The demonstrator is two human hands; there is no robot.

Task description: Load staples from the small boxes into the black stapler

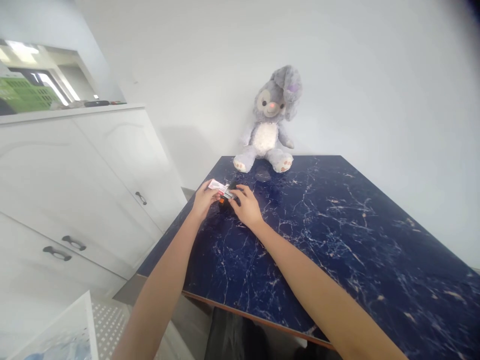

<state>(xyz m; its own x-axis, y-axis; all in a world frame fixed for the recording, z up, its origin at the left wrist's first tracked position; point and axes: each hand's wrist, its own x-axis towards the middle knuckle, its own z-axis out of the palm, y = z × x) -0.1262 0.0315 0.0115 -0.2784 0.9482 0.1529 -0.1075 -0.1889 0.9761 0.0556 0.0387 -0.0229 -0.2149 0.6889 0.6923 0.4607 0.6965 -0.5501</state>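
Note:
My left hand (203, 201) is closed round a small white box with red and pink print (217, 186), held just above the left part of the table. From the box's right end a narrow grey piece (229, 195) sticks out, and the fingers of my right hand (247, 206) are closed on it. Whether the piece is inside the box or only against it, I cannot tell. Behind and below my fingers is a dark object with an orange part (222, 200), mostly hidden; its kind is unclear.
A grey plush rabbit (265, 137) sits at the far edge of the blue marbled table (318, 240), against the wall. White cabinets (93, 165) stand at the left, with a green crate (26, 93) on top. A white perforated basket (107, 320) is at the lower left.

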